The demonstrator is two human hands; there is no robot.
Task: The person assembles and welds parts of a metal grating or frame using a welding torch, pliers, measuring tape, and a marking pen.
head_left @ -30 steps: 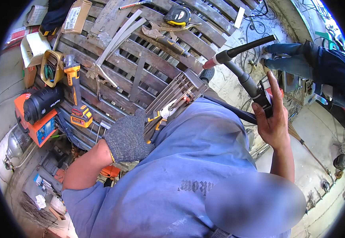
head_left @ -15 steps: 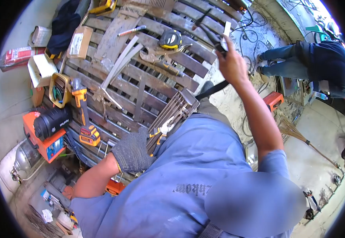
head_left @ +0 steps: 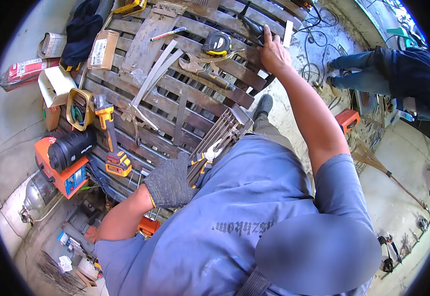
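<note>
Welding torch (head_left: 250, 24) at the table's (head_left: 195, 93) far edge under my right hand (head_left: 274, 53), fingers' hold unclear; left hand's (head_left: 168, 183) fingers rest wide. Setting-down, I judge; next, clean release.

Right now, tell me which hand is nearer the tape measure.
Right. The bare right hand lies just beside the tape measure; the gloved left hand is far off at the near edge of the bench.

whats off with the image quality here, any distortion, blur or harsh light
Head view: strong fisheye, black rounded corners, the slatted table bows; hard sunlight, bright glare on the floor at right; a blurred oval patch covers part of the blue shirt; the tape measure is sharp.
</note>
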